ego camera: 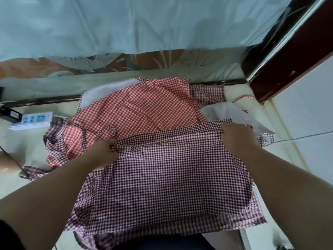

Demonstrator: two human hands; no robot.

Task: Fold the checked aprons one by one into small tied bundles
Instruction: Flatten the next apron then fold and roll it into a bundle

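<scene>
Maroon-and-white check covers the dark apron (162, 177), which lies spread flat on the pale floor (21, 141) right in front of the person, its near edge lying over a paler layer underneath. Both hands are on its far edge. The left hand (105, 150) has its fingers curled in, pinching a small bunch of the hem at the far left corner; a thin checked strap (111, 129) lies just beyond it. The right hand (236, 137) sits at the far right corner, knuckles up, fingers bent down over the hem and gripping it; the fingertips are hidden under the hand. The edge between the two hands runs fairly straight, with little slack. Just beyond it, touching the dark apron, lies a crumpled red apron (135, 109) on top of more checked cloth: a further maroon piece (207, 92) at the far right, and pale reverse sides showing at the far left and at the right. A white power strip (31, 120) rests on the floor to the left, apart from the heap. A thin cable (297, 138) crosses the floor on the right. A pale blue sheet (144, 24) hangs across the top, and a dark wooden post (288, 60) stands at the upper right.
</scene>
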